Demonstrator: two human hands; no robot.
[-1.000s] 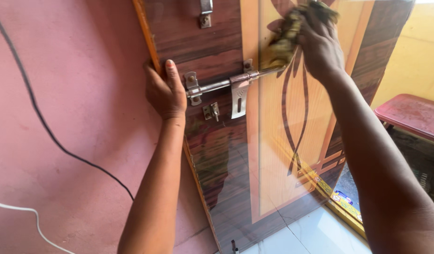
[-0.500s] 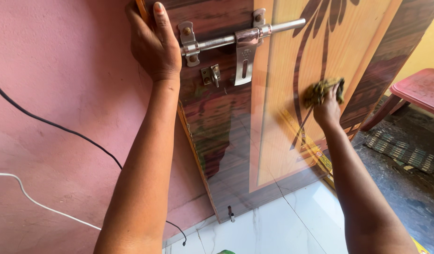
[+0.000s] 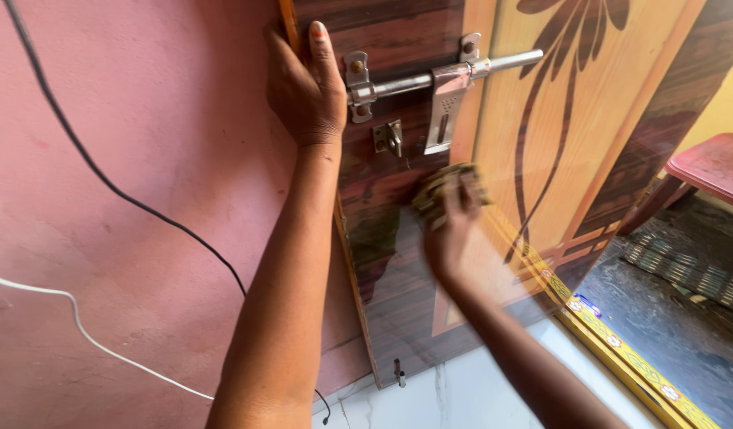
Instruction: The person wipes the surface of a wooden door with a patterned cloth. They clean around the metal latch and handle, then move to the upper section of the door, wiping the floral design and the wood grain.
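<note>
Grip first: my left hand (image 3: pixel 303 91) clamps the door's edge (image 3: pixel 287 24), thumb flat on the glossy dark wood-grain laminate. Far left, I see a matte pink plastered wall (image 3: pixel 144 159), with a thin black cable (image 3: pixel 104 183) and a white cable (image 3: pixel 81 334) running across it. Beside my left thumb, a round steel sliding bolt (image 3: pixel 438 75) sits in its brackets, with a flat slotted hasp hanging from it. Below that, my right hand (image 3: pixel 446 234), blurred, presses a crumpled yellowish-brown cloth (image 3: pixel 446 187) against the door (image 3: pixel 557 159), fingers closed on it, where dark laminate meets the pale panel with its brown flower pattern. Farther right lie a patterned threshold strip (image 3: pixel 621 342), white marble floor (image 3: pixel 478 397) and a red stool (image 3: pixel 712 167).
</note>
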